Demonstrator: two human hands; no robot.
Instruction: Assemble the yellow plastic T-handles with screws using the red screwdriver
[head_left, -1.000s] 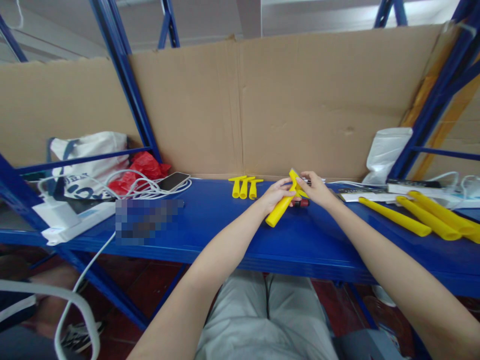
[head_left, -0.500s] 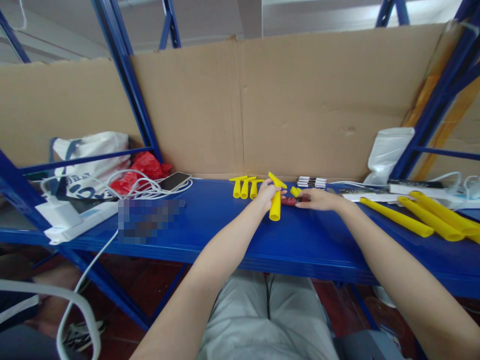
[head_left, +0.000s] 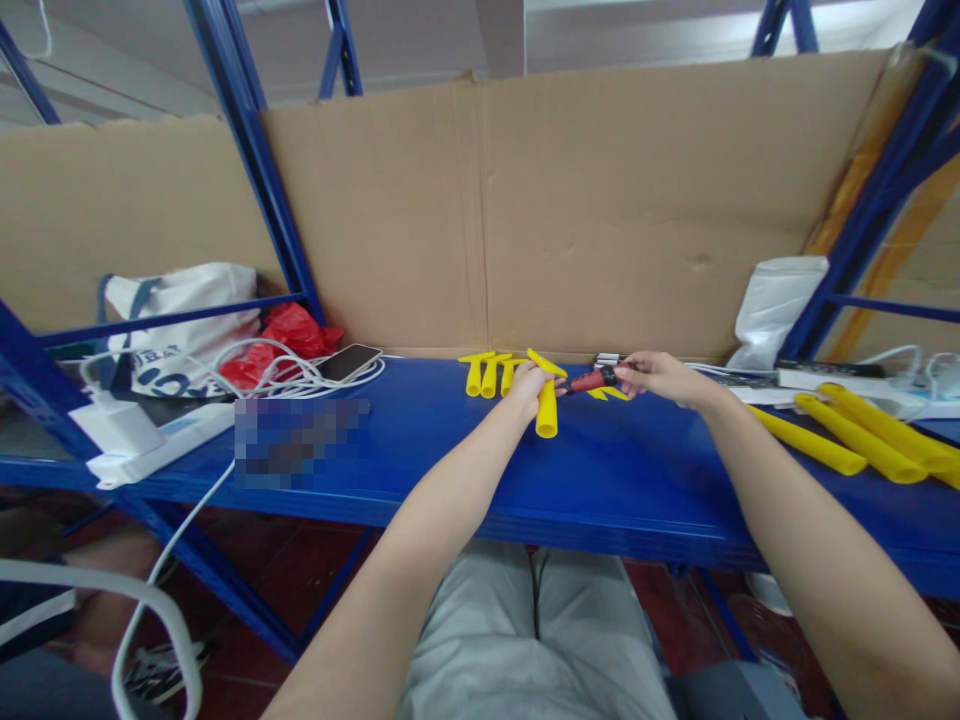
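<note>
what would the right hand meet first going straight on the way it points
Beyond the red-and-black tool in the right hand, probably the yellow T-shaped tube in the left hand; depth is unclear, so they may touch.

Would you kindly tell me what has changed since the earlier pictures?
The right hand let go of the yellow T-shaped piece, took hold of the red-handled tool and raised it beside that piece. The left hand kept its grip, shifting the piece slightly left. The row of three yellow T-shaped pieces and the yellow tubes at right stayed put.
</note>
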